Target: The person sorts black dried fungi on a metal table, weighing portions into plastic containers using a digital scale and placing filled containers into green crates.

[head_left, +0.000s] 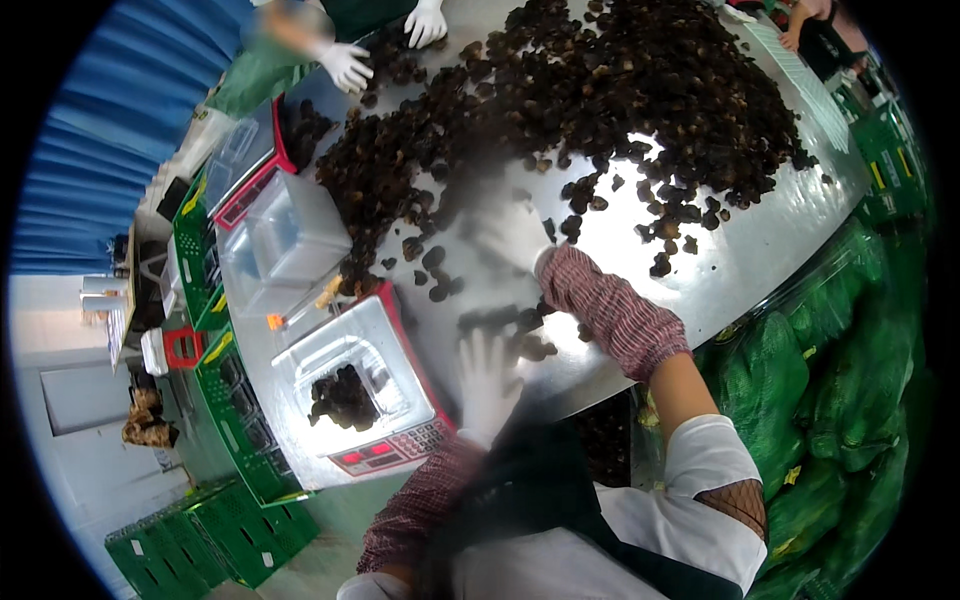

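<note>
Dark brown pieces that look like mushrooms lie in a large heap on a shiny metal table. My right hand, in a white glove, is over the table at the heap's near edge. Motion smears its fingers, so I cannot tell whether it holds anything. My left hand, also gloved in white, has its fingers apart beside a red-edged digital scale, near a few loose pieces. On that scale a clear plastic tray holds a small clump of mushrooms.
Clear plastic containers stand beyond the scale, near a second red scale. Green crates line the left side. Full green mesh bags lie at right. Across the table are a co-worker's white-gloved hands.
</note>
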Motion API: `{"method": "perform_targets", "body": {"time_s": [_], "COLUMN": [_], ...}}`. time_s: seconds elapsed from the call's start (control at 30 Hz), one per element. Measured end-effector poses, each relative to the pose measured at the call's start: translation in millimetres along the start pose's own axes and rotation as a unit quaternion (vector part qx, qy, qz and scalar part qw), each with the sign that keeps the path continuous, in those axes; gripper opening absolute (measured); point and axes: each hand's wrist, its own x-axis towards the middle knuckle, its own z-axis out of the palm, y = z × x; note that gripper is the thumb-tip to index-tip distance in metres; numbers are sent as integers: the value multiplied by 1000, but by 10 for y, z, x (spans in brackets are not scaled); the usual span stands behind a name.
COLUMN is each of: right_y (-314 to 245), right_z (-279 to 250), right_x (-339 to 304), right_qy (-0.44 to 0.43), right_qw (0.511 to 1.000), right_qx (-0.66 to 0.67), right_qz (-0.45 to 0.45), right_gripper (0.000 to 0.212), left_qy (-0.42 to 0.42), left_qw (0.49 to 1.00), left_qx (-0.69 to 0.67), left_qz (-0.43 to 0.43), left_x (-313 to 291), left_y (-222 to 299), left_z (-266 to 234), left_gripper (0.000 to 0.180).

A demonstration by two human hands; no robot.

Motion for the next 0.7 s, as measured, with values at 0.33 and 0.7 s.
{"method": "perform_targets", "body": {"time_s": [0.33,0.7], "right_y": [263,-669], "right_z": [-677,-268], "right_x": [-1270,-1153], "right_qy": [87,-28], "right_qw": [989,978], "right_qx": [-119,-165], "right_qz": [-34,-121], "right_gripper": [49,31], "left_qy": [90,69], "left_qw": [942,966], "left_qx": [-269,-227], "left_qz": [-178,-104], "left_x": [-319,-282], "left_y": [-114,-160], "left_z": [196,143], "left_gripper": [110,84]}}
